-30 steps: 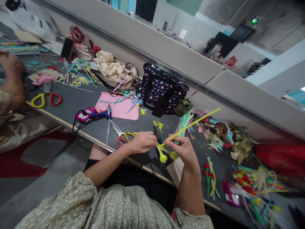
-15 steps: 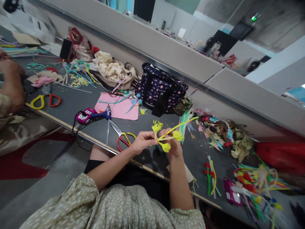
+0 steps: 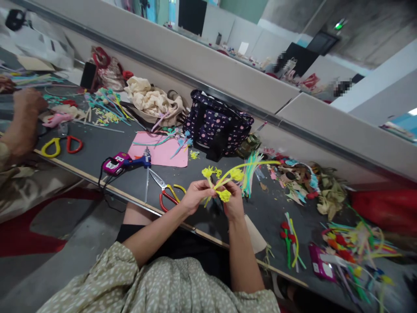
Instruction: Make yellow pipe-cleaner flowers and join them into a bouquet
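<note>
In the grip of the left hand, fingertips clamp the stems of yellow pipe-cleaner flowers above the bench; the right hand curls behind the blooms, its hold impossible to tell. Beyond the grip, a long yellow pipe cleaner juts past a pastel pipe-cleaner bundle. A slackened pinch could let the stems splay or twist, and a sideways sweep might snag that jutting end.

yellow flower cluster | handheld | three frilled heads | strand arching right

olive shirt with pale specks, loose sleeves, black lower garment
</note>
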Demonstrator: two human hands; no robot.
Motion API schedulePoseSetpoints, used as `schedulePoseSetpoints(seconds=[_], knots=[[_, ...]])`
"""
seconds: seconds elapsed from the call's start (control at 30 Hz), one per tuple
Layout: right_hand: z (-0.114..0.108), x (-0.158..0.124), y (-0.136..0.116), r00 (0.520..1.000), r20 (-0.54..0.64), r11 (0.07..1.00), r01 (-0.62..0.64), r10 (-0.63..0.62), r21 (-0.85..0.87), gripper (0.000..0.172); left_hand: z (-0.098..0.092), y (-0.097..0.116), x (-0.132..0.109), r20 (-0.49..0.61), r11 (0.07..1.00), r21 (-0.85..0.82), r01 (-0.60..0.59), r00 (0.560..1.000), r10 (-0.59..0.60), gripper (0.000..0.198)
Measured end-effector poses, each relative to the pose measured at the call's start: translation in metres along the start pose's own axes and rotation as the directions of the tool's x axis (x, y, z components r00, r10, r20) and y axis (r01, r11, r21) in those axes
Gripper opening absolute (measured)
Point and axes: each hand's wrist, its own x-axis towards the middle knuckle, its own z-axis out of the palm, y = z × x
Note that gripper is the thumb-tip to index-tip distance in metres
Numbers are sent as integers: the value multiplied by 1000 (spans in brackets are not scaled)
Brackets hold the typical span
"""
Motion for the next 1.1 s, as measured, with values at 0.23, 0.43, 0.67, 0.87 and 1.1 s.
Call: schedulePoseSetpoints(seconds=[0.23,0.43,0.67,0.87,1.1], knots=[[-12,-6,-12,895,-252,920,311,-368,-240,12,-9,4,10,-157,999,-26,30,987,-33,28],[-20,10,-20,894,-103,852,372,-435,-368,14,-10,19,19,-162,999,-43,31,986,-38,32],[-15,45,-24,843,82,763,518,-531,-387,21,-1,39,29,-31,996,-19,91,995,-91,29],[-10,54,-39,832,173,764,553,-527,-332,12,7,48,36,63,992,96,84,994,-90,28],[-19,50,-42,843,220,783,538,-492,-312,11,15,50,35,89,926,340,-161,986,138,23]])
